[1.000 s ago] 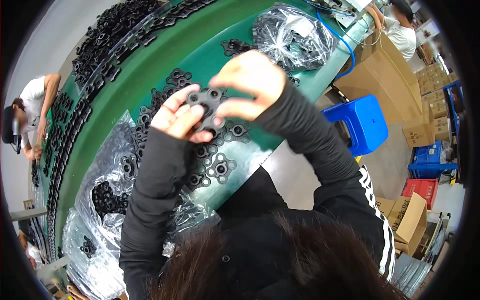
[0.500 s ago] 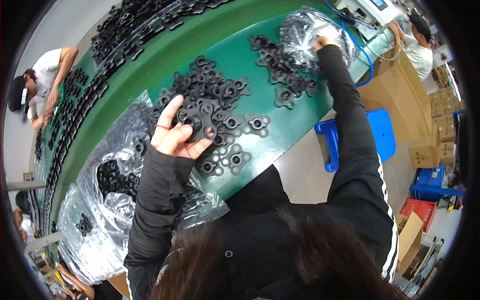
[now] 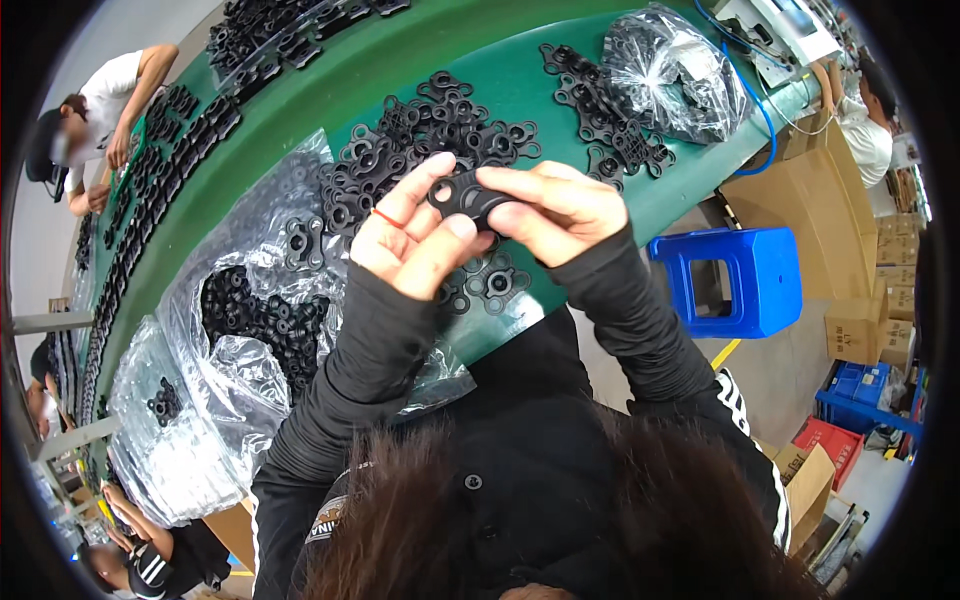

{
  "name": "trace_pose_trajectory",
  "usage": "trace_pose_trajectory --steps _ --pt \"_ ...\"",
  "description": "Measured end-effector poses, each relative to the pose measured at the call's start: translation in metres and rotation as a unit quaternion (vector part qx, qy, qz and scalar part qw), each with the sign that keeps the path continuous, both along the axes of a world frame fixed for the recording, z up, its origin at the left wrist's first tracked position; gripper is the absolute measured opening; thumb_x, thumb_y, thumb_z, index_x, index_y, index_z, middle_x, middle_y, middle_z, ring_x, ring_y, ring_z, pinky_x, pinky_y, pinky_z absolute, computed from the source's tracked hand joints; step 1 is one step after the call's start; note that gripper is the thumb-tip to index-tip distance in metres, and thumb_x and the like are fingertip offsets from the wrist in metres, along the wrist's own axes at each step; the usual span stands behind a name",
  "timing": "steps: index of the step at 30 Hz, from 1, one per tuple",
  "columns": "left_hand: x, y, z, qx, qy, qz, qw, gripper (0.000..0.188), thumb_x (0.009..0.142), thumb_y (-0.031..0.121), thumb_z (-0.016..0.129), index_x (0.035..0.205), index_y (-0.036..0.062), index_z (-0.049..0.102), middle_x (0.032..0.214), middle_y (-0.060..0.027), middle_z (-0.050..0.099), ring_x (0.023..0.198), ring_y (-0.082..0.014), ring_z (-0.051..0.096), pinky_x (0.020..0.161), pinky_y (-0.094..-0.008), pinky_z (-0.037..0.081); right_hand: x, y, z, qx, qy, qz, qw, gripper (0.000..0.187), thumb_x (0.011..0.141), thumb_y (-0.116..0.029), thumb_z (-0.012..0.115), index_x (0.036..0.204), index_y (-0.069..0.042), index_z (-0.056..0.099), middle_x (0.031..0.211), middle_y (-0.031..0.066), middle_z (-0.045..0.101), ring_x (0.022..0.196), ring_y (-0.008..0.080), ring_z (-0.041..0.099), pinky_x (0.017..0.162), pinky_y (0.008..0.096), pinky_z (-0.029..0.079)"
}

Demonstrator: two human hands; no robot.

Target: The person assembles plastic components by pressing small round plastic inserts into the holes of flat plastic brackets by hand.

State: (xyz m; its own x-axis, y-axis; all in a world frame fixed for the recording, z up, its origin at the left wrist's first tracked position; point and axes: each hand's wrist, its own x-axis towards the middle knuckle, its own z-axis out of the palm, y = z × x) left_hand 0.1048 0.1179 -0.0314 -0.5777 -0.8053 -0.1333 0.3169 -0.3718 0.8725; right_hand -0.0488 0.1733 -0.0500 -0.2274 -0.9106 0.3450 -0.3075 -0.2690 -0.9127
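Above the table's middle, both my hands hold a black three-lobed plastic part with round holes. My left hand pinches its left end between thumb and fingers. My right hand grips the right end with thumb and forefinger; the covered side of the part is hidden. Just beyond lies a pile of similar black lobed parts on the green table. To the left, an opened clear plastic bag holds many small black round pieces.
A filled clear bag stands at the far right beside more lobed parts. A blue stool stands on the floor at right, near a cardboard box. Co-workers sit around the table. A blue hose hangs over the table edge.
My right hand has come back from the filled bag at the far right to the part in my left hand, and now grips it too. The view has shifted slightly.
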Motion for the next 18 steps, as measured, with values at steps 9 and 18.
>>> trace_pose_trajectory --steps 9,18 --pt "0.011 0.004 -0.007 -0.059 0.016 0.008 0.998 0.047 0.076 -0.010 0.058 0.120 -0.0015 0.043 0.100 -0.0126 0.057 0.088 -0.0145 0.057 0.078 -0.0218 0.048 0.014 0.001 0.000 -0.001 -0.172 -0.002 0.985 0.034 0.070 0.006 0.065 0.102 0.000 0.056 0.075 0.0036 0.056 0.059 0.0082 0.049 0.056 0.0167 0.042" --pt "-0.009 -0.010 -0.007 -0.099 -0.035 -0.032 0.994 0.044 0.074 -0.009 0.059 0.116 -0.0020 0.047 0.101 -0.0135 0.057 0.088 -0.0152 0.057 0.078 -0.0223 0.048 -0.006 -0.002 -0.005 0.033 -0.273 0.019 0.961 0.025 0.070 0.006 0.066 0.092 0.002 0.055 0.076 0.0060 0.059 0.063 0.0095 0.056 0.060 0.0177 0.047"
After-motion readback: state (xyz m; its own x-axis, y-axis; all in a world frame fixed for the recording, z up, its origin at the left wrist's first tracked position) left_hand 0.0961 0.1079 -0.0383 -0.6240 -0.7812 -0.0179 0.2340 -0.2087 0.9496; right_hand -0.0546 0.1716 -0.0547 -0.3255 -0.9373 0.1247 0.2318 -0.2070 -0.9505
